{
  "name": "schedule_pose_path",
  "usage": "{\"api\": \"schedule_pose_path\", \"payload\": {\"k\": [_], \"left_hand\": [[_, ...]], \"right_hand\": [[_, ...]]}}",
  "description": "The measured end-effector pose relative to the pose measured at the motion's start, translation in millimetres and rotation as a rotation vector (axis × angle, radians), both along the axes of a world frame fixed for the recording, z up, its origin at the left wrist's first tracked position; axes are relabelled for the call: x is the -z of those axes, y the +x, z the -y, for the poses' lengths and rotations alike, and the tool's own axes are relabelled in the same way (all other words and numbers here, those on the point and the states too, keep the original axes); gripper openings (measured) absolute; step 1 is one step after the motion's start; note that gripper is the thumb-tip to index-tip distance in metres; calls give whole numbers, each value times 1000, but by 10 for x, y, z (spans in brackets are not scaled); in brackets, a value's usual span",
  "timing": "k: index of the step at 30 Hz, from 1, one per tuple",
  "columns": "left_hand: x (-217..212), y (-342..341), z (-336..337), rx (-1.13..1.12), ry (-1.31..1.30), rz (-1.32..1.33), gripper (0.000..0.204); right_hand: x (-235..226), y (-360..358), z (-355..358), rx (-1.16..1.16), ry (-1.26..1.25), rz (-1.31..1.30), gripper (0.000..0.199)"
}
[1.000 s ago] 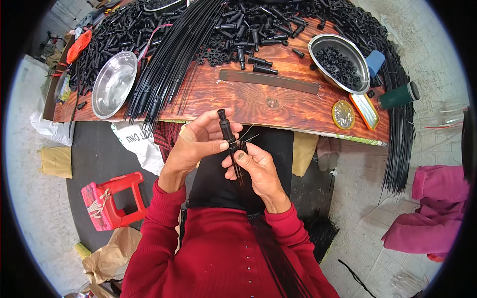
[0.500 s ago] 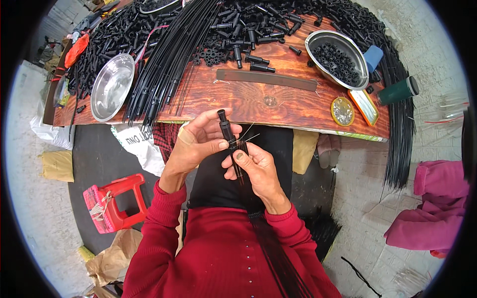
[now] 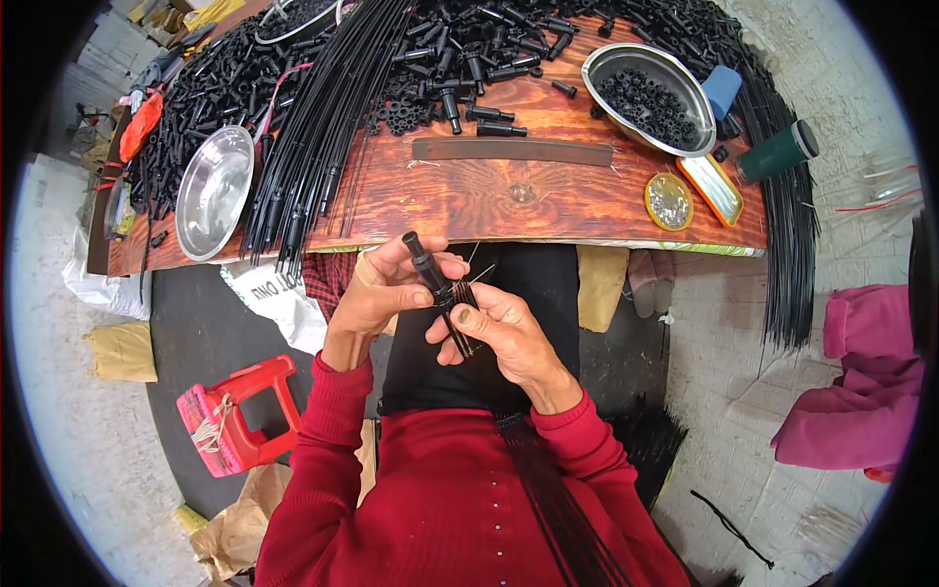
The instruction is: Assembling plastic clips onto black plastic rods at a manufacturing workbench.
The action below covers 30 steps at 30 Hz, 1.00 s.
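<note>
In front of my lap, just short of the table edge, my left hand (image 3: 383, 292) grips a black stepped plastic tube (image 3: 424, 260) between thumb and fingers. The tube leans with its narrow capped end up and to the left. My right hand (image 3: 509, 338) is closed, its thumb and fingers pinching several thin black rods (image 3: 461, 338) at the tube's lower end. How the rods join the tube is hidden by the fingers. More long black rods (image 3: 553, 489) hang over my red sweater.
On the wooden table (image 3: 499, 210) lie heaped black tubes (image 3: 460, 68), a rod bundle (image 3: 323, 127), a flat brown strip (image 3: 514, 151), a bowl of black rings (image 3: 650, 98), an empty-looking metal bowl (image 3: 215, 191) and a round yellow tin (image 3: 669, 201). A red stool (image 3: 245, 421) stands at left.
Both hands have shifted slightly down and left in the view. The tube leans further left, and the rods fan out more beside it. The whole view has shifted slightly.
</note>
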<state>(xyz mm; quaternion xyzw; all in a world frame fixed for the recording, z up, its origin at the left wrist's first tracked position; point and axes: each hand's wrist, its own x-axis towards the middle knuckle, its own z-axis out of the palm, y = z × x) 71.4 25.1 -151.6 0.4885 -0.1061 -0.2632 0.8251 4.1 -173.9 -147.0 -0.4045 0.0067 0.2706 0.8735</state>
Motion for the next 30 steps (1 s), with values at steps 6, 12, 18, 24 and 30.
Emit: {"api": "schedule_pose_path", "payload": {"k": [6, 12, 18, 24, 30], "left_hand": [[71, 31, 35, 76, -115, 67, 56], [142, 81, 102, 127, -201, 37, 54], [-57, 30, 294, -41, -51, -69, 67], [-317, -149, 313, -179, 47, 260, 77], [-474, -480, 531, -231, 187, 483, 141]], "right_hand": [[-42, 27, 6, -24, 56, -18, 45], [36, 39, 34, -14, 73, -34, 40], [40, 135, 109, 127, 70, -79, 32], [164, 469, 239, 544, -56, -62, 25], [134, 704, 11, 706, -162, 119, 21]]}}
